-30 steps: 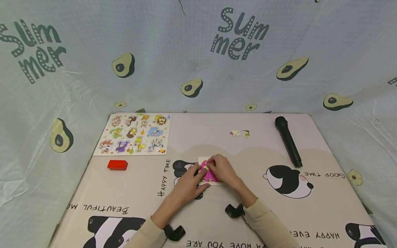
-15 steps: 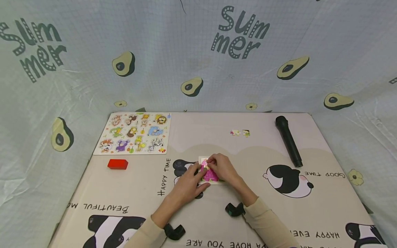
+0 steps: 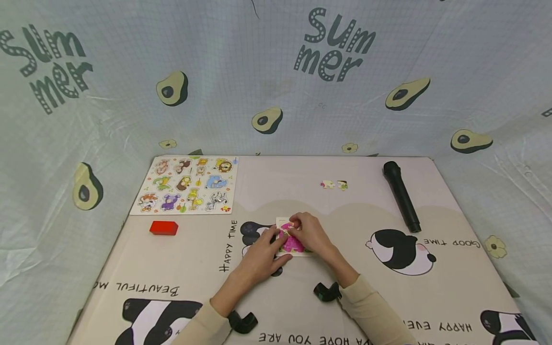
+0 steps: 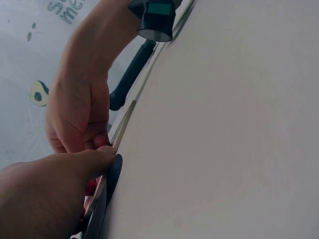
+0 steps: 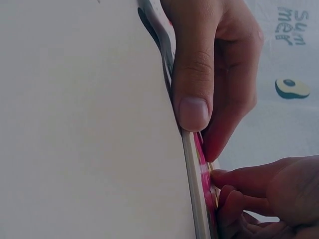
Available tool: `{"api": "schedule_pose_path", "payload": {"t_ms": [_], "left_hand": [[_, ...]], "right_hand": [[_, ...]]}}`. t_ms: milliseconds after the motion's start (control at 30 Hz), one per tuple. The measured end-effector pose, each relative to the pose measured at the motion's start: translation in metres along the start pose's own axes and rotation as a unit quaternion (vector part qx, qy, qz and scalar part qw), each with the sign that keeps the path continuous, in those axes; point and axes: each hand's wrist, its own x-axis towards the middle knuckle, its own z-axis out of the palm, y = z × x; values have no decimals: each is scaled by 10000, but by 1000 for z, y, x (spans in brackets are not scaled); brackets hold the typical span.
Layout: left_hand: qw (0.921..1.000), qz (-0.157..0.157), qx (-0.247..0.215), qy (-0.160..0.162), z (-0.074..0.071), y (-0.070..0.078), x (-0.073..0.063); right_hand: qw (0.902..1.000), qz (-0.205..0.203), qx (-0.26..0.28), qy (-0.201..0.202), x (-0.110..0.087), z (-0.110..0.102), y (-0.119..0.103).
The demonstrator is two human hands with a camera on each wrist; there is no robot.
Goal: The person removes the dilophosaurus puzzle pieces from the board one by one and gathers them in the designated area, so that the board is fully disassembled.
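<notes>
A small jigsaw puzzle [image 3: 293,244] with a pink princess-like picture lies on the table in a pale frame. My left hand [image 3: 262,254] rests on its left side, fingers stretched over the picture. In the right wrist view, the left thumb [image 5: 193,112] touches the frame's near edge. Curled over the upper part of the picture, my right hand [image 3: 311,235] brings thumb and index finger together on a puzzle piece, mostly hidden by the fingertips. Two loose puzzle pieces, a pale one [image 3: 327,184] and a greenish one [image 3: 342,185], lie farther back.
An animal picture board [image 3: 185,187] lies at the back left, with a red block [image 3: 164,228] before it. A black marker-like stick [image 3: 401,196] lies at the right. Black wrist devices [image 3: 242,323] sit by both forearms.
My right fingertips have shifted slightly away and to the right over the picture's upper part. The left hand keeps its place, and the loose pieces have not moved.
</notes>
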Motion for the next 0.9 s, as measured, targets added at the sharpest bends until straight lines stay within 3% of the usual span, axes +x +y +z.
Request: {"api": "schedule_pose_path", "payload": {"t_ms": [400, 900], "left_hand": [[10000, -28, -3, -16, 0, -1, 0], [10000, -13, -51, -13, 0, -1, 0]], "right_hand": [[9995, 160, -171, -221, 5, 0, 0], [9984, 99, 549, 26, 5, 1, 4]]}}
